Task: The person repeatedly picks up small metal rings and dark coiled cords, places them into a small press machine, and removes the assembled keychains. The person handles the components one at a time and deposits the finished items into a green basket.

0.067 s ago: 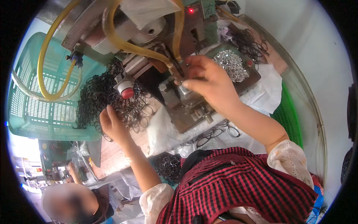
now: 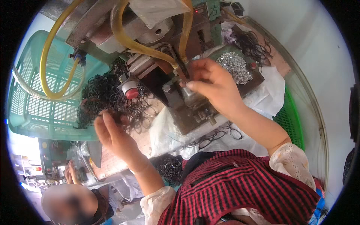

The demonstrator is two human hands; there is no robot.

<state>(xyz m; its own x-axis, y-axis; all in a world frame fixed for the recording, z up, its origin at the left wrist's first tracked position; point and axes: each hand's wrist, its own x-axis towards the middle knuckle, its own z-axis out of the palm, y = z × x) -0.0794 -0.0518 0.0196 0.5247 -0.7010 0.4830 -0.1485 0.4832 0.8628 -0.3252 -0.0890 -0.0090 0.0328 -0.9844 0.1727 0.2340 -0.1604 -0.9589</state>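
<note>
My right hand [image 2: 217, 83] is at the bench machine [image 2: 176, 93], thumb and fingers closed in a pinch beside its upright tool tip [image 2: 182, 72]. Whatever small thing they pinch is too small to make out. My left hand [image 2: 114, 135] is over the near edge of a tangled pile of black eyeglass frames [image 2: 101, 92]. Its fingers are bent together around a dark, motion-blurred eyeglass frame [image 2: 122, 117]. Several more eyeglass frames [image 2: 219, 135] lie on white sheeting in front of the machine.
A dark tray of small shiny metal pieces [image 2: 234, 65] sits right of the machine. A red button [image 2: 131, 93] juts out at its left. Yellow hoses [image 2: 129, 43] loop overhead. A teal basket [image 2: 33, 116] stands left; a green basket [image 2: 290, 118] right. A person [image 2: 101, 204] sits lower left.
My left hand has shifted slightly down and left, and a blurred dark eyeglass frame now shows at its fingers. My right hand stays at the tool. The whole view has tilted slightly.
</note>
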